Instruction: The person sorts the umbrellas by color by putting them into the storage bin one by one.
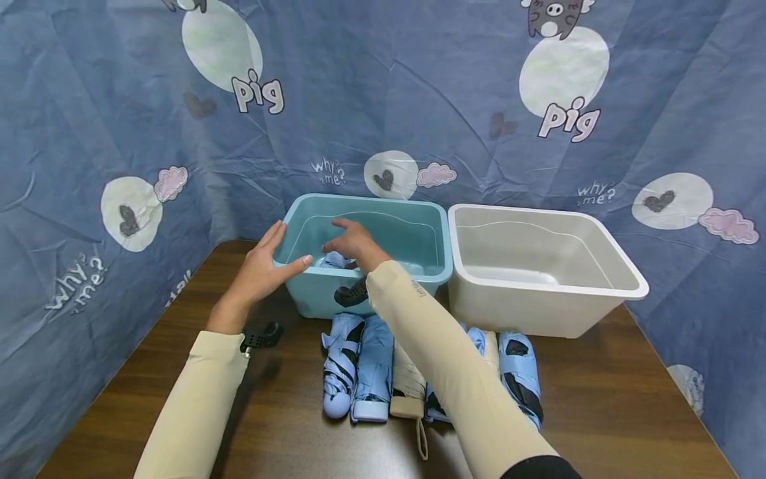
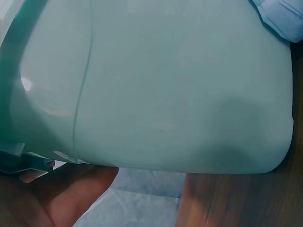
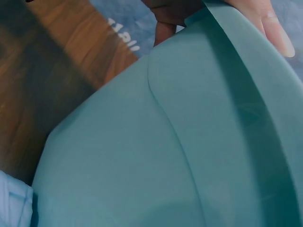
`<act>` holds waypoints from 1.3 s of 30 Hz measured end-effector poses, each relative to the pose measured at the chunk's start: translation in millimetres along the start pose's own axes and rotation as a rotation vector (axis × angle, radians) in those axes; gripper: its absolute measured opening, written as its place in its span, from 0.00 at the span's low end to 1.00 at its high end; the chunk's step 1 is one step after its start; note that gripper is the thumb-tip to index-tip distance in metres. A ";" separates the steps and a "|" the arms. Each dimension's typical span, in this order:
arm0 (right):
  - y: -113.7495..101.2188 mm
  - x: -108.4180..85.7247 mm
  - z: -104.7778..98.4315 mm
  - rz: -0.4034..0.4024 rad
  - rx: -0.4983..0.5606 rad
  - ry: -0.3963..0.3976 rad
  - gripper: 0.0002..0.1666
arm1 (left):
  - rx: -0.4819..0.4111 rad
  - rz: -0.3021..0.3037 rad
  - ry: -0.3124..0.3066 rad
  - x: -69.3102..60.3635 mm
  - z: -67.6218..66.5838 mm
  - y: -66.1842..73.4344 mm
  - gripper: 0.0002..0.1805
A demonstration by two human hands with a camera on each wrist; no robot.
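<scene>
My left hand [image 1: 256, 276] holds the front left corner of a teal plastic bin [image 1: 320, 297]. Its thumb lies over the rim and its fingers run along the outer left side. A fingertip [image 2: 92, 191] shows beside the bin's edge in the left wrist view. Inside the bin, low near the front wall, lies a light blue bundle [image 1: 332, 260], partly hidden. Just above it is my right hand [image 1: 358, 243], reaching over the front rim with its fingers extended. In the right wrist view, the bin's outer wall [image 3: 118, 142] hides that hand's fingers.
A white bin [image 1: 520, 309] stands right of the teal one. Several folded umbrellas lie in a row before the bins: a blue one [image 1: 340, 372], another blue one [image 1: 372, 372], a beige one [image 1: 407, 382], and a blue one at right [image 1: 519, 366]. Behind hangs a blue cloth [image 1: 371, 80].
</scene>
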State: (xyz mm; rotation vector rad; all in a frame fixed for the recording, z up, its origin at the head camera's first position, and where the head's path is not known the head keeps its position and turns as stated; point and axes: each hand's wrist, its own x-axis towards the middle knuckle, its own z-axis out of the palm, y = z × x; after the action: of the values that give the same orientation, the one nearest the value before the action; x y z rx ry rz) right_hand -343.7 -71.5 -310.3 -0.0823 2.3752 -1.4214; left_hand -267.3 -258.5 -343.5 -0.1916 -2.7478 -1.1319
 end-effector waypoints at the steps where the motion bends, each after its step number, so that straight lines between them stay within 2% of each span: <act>1: 0.1 -1.5 -0.8 -0.005 0.003 -0.001 0.42 | 0.002 0.001 0.000 0.0 -0.2 0.2 0.55; 5: 0.8 -9.2 -5.3 -0.041 0.023 0.005 0.41 | 0.007 -0.004 -0.006 0.0 -0.8 0.9 0.55; 9: 2.1 -16.7 -11.3 -0.113 -0.017 0.048 0.39 | 0.015 -0.004 -0.011 0.0 -2.8 1.2 0.56; 14: 12.6 -30.8 -28.5 -0.179 -0.054 0.083 0.38 | 0.015 0.006 -0.019 -1.1 -0.3 3.8 0.55; 17: 18.2 -40.6 -39.9 -0.204 -0.019 0.079 0.37 | 0.014 0.005 -0.018 -2.3 -1.3 4.2 0.54; 23: 28.5 -65.2 -65.5 -0.303 0.037 0.045 0.33 | 0.013 0.012 -0.010 -1.4 -1.9 4.0 0.54; 27: 34.5 -83.1 -79.0 -0.365 0.030 0.053 0.30 | 0.006 0.005 -0.016 0.5 -2.7 1.8 0.54; 39: 62.4 -140.5 -114.8 -0.437 0.006 0.031 0.27 | -0.013 0.015 -0.008 0.4 -1.3 3.1 0.54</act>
State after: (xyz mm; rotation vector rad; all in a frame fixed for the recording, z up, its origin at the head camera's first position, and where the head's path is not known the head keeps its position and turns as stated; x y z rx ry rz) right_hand -243.7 88.6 -275.7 -0.6150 2.4775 -1.6231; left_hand -267.1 -257.2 -340.4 -0.2179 -2.7420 -1.1481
